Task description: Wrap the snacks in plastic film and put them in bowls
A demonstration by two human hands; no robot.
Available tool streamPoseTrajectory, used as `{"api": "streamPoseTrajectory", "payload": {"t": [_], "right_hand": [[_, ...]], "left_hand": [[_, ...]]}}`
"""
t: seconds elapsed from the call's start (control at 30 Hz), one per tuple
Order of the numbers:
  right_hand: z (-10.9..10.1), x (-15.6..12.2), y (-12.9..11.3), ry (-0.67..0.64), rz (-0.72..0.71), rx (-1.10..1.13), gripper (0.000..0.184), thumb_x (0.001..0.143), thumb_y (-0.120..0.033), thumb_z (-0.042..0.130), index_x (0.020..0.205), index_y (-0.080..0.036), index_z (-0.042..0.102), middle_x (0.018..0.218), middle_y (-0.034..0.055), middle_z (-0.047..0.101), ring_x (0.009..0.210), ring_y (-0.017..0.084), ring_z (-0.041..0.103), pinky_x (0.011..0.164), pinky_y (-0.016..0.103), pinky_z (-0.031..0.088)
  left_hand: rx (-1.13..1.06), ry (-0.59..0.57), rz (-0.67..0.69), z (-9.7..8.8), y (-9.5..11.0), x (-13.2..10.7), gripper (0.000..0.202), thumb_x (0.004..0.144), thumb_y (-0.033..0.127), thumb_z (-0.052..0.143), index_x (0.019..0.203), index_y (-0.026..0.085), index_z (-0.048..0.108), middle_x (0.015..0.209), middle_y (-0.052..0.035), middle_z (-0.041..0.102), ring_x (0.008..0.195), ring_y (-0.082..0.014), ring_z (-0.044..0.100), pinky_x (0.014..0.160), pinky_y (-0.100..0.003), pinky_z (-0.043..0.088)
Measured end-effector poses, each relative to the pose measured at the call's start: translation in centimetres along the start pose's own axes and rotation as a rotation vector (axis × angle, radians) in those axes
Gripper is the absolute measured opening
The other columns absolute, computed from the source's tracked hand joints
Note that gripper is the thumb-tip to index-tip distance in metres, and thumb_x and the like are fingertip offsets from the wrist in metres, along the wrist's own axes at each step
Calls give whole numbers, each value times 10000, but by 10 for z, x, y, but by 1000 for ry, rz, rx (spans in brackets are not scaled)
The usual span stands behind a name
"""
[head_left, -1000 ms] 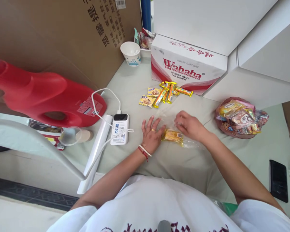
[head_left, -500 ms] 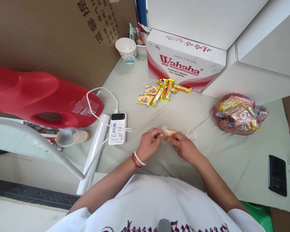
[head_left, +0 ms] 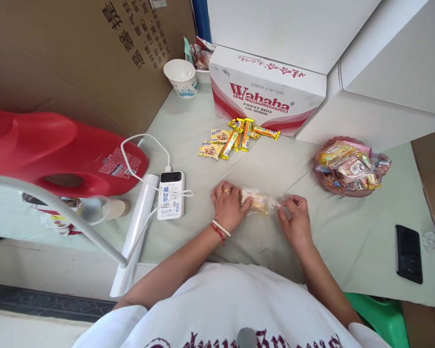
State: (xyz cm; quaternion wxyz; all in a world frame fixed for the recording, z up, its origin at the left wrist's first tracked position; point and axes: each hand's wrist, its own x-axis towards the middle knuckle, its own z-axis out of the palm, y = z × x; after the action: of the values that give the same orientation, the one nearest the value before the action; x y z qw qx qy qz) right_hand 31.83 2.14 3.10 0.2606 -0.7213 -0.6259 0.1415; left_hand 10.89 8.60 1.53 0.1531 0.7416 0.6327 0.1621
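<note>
A yellowish snack packet in crinkled clear plastic [head_left: 261,204] lies on the cloth-covered table in front of me. My left hand [head_left: 229,205] is closed on its left end, with the thumb across the plastic; the undersides of the fingers are hidden. At the opposite end, my right hand [head_left: 296,220] pinches the clear wrap between thumb and fingertips. Beyond my hands is a small pile of yellow snack packets [head_left: 235,139], some long and narrow, others square with a cookie picture.
A Wahaha water carton [head_left: 264,94] stands behind the pile, a paper cup [head_left: 181,77] to its left. A power bank [head_left: 171,195] with white cable, a white roll [head_left: 136,232] and a red jug [head_left: 58,150] are leftward. Rightward are a snack-filled bowl [head_left: 317,166] and a black phone [head_left: 409,253].
My hands have moved apart. The left has come rightward onto the packet's left end, and the right has shifted to its right end, exposing more of the clear plastic. The view has shifted slightly.
</note>
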Motion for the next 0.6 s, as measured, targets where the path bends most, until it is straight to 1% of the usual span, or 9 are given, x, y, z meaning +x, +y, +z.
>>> {"api": "streamPoseTrajectory", "payload": {"t": [0.1, 0.17, 0.23, 0.3, 0.37, 0.43, 0.5, 0.53, 0.6], "right_hand": [[1, 1, -29, -53, 3, 207, 212, 994, -357, 515, 1006, -225, 681, 959, 75, 654, 879, 217, 633, 835, 373, 551], [4, 3, -46, -110, -13, 334, 239, 997, -369, 509, 1054, -213, 681, 990, 75, 678, 923, 212, 645, 872, 365, 545], [8, 2, -54, -187, 19, 524, 302, 1010, -413, 491, 1149, -210, 666, 1094, 88, 691, 1008, 212, 656, 920, 364, 544], [14, -1, -54, -280, 92, 736, 362, 1016, -468, 485, 1242, -224, 630, 1179, 81, 697, 1077, 206, 662, 974, 366, 538], [23, -8, -48, -307, 178, 871, 394, 993, -501, 529, 1278, -237, 597, 1224, 71, 699, 1116, 205, 664, 1020, 376, 527], [30, -16, -39, -246, 283, 900, 411, 959, -510, 580, 1260, -230, 586, 1230, 76, 704, 1123, 212, 665, 1037, 396, 523], [26, -18, -27, -147, 375, 874, 405, 945, -508, 585, 1223, -214, 596, 1202, 89, 719, 1096, 222, 676, 1025, 425, 532], [18, -15, -19, -93, 399, 842, 402, 939, -504, 589, 1209, -207, 606, 1194, 94, 723, 1088, 228, 681, 1022, 441, 534], [-15, 2, 1, 82, 393, 727, 418, 907, -486, 637, 1213, -203, 613, 1197, 100, 719, 1084, 240, 688, 1010, 467, 540]], "left_hand": [[9, -64, 41, -2, 10, -2, 349, 887, 496, 656, 932, 150, 660, 1012, -152, 641, 1044, -341, 594, 975, -494, 442], [-9, -58, 67, -4, 20, -6, 283, 915, 423, 611, 963, 145, 638, 983, -151, 634, 920, -310, 606, 857, -451, 464], [-50, -7, 137, -6, 29, -12, 195, 923, 343, 570, 957, 158, 620, 986, -161, 629, 923, -315, 600, 820, -445, 451], [-154, 19, 267, -8, 34, -17, 140, 887, 285, 571, 962, 173, 606, 1006, -162, 623, 989, -331, 586, 855, -468, 442], [-351, -32, 402, -9, 35, -23, 227, 826, 234, 595, 1046, 177, 590, 1074, -154, 615, 1063, -330, 566, 919, -496, 450], [-608, -130, 485, -11, 32, -28, 437, 778, 197, 615, 1207, 183, 540, 1180, -146, 588, 1134, -311, 550, 972, -498, 476], [-828, -217, 461, -15, 23, -33, 584, 780, 173, 620, 1341, 200, 459, 1284, -144, 542, 1199, -282, 537, 973, -456, 522], [-888, -248, 425, -18, 16, -36, 603, 796, 169, 620, 1370, 213, 439, 1316, -142, 522, 1217, -269, 534, 956, -430, 543], [-880, -283, 343, -28, -4, -44, 507, 846, 163, 600, 1335, 228, 482, 1328, -129, 517, 1216, -246, 540, 918, -384, 568]]}}
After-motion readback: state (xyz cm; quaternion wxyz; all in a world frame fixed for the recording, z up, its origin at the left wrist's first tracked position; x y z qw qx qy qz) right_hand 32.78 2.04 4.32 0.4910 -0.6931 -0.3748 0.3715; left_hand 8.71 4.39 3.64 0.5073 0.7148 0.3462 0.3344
